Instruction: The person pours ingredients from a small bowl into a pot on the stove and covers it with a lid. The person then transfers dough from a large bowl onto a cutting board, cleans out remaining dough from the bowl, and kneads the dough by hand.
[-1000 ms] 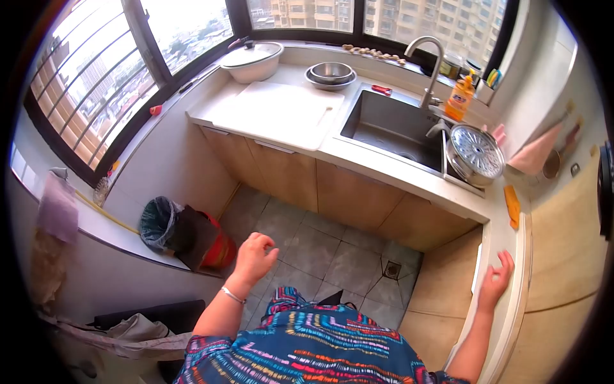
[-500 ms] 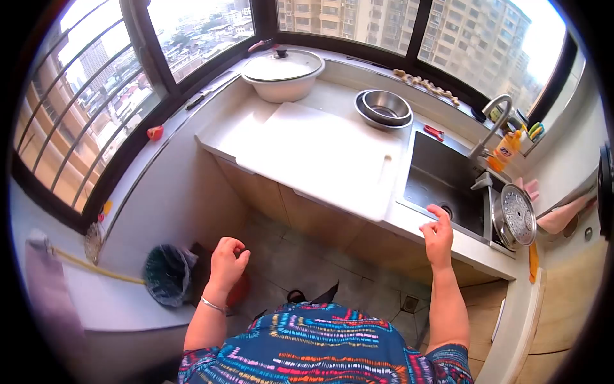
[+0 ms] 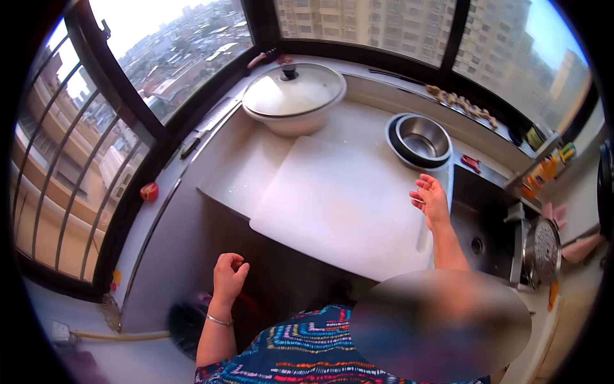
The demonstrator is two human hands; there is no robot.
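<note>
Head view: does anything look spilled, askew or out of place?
Small droplets or specks dot the white countertop beside the white rectangular cutting board. A red, tomato-like piece sits oddly on the white window ledge, away from the board.

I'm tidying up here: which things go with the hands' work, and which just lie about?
At the hands:
- right hand, empty, over white board, nearest metal bowls
- left hand, empty, before the counter

Lying about:
- lidded basin
- red-handled tool
- sill knife
</note>
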